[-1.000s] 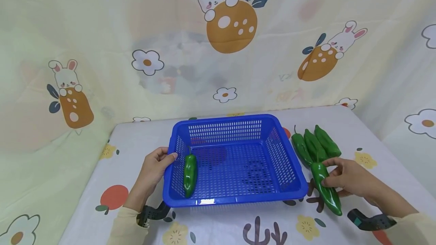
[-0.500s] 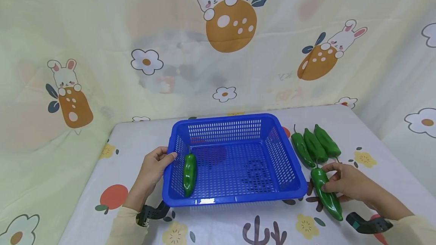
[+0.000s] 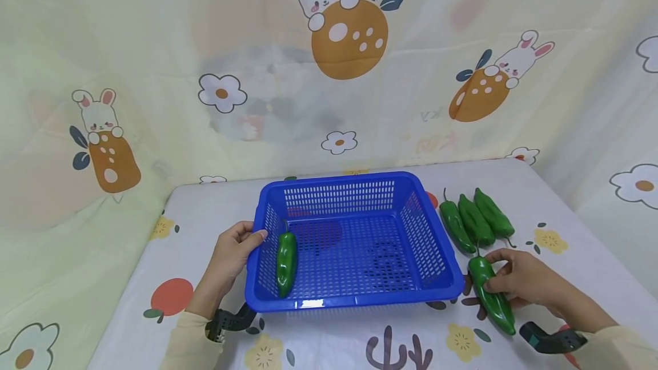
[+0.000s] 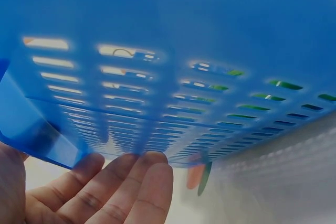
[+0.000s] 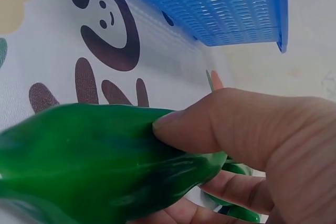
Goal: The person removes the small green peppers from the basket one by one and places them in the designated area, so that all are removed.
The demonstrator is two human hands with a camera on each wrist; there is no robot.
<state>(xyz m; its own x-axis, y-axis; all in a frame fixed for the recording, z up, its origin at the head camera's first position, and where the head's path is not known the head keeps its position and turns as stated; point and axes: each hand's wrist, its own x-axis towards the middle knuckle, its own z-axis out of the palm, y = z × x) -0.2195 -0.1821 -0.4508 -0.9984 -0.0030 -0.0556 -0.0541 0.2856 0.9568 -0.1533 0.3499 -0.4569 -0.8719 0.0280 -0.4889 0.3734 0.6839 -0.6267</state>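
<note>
A blue plastic basket with slotted walls stands mid-table. My left hand grips its left rim, thumb on top and fingers beneath against the outer wall, as the left wrist view shows. One green pepper lies inside along the basket's left wall. To the right of the basket, my right hand holds another green pepper between thumb and fingers. In the right wrist view this held pepper fills the lower left, the thumb pressing on its side. Part of its underside is hidden.
Several more green peppers lie close together on the table, behind my right hand and beside the basket's right wall. A patterned white cloth covers the table. A printed curtain hangs along the back.
My right hand has drawn its pepper slightly toward the front of the table, apart from the peppers behind. The left hand and basket have stayed put.
</note>
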